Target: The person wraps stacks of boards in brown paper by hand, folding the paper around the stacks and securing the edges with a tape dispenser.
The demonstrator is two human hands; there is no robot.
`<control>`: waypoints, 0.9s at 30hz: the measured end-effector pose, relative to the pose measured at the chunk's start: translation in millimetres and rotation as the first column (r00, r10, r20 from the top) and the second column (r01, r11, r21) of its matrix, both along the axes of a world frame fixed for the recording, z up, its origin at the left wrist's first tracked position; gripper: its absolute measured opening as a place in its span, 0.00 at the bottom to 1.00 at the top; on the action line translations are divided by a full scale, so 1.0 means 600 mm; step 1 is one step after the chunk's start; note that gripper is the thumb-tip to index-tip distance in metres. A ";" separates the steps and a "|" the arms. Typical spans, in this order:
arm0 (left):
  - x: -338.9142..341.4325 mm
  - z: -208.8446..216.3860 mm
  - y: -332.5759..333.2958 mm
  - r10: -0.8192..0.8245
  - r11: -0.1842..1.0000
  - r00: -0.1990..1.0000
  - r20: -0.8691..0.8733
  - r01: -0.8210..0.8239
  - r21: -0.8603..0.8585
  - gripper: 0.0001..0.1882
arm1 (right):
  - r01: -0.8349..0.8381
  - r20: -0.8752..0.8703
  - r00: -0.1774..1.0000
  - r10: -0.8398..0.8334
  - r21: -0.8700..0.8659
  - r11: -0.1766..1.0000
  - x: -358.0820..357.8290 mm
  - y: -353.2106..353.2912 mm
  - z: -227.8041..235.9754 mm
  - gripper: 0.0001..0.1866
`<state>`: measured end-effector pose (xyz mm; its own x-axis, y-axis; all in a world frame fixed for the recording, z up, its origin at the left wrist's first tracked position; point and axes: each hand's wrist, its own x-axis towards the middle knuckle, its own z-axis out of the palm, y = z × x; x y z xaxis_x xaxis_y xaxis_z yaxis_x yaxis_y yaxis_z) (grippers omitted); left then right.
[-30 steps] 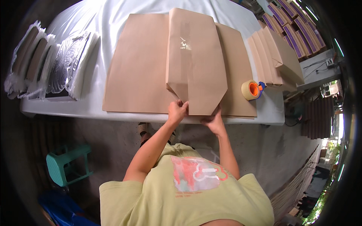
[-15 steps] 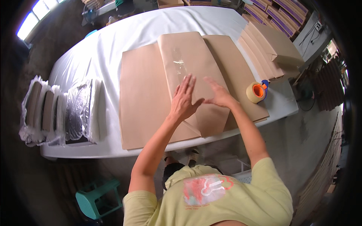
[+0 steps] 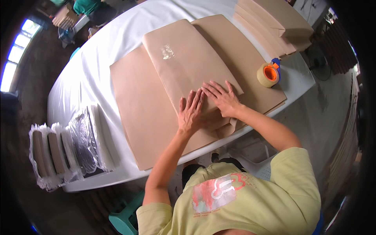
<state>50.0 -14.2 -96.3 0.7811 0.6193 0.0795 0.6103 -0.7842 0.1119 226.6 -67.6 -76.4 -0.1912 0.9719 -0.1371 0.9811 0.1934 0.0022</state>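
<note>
A brown paper parcel (image 3: 192,51) lies lengthwise on large flat sheets of brown paper (image 3: 135,98), with a shiny strip of clear tape (image 3: 167,51) near its far end. My left hand (image 3: 190,112) rests on its near part, fingers spread and pointing away from me. Beside it, my right hand (image 3: 222,98) lies with fingers stretched out and angled left, fingertips nearly meeting the left hand's. The near end of the paper is creased and folded under my hands, partly hidden by them. To the right, a roll of tape in a blue and orange dispenser (image 3: 268,75) sits on the sheets.
Folded brown paper parcels (image 3: 274,29) are stacked at the far right of the white-covered table (image 3: 90,70). Plastic-wrapped dark bundles (image 3: 70,147) stand at the left. A green stool (image 3: 127,215) is below the near edge. Someone in green (image 3: 88,8) is at the far left.
Both hands have come down onto the parcel's near part, and the paper there now shows a folded edge. The whole view has turned and shifted.
</note>
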 end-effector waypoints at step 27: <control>0.063 -0.038 -0.031 0.110 0.986 0.990 0.091 -0.120 0.117 0.35 | -0.023 -0.110 0.992 0.062 0.324 0.946 0.129 -0.042 -0.070 0.35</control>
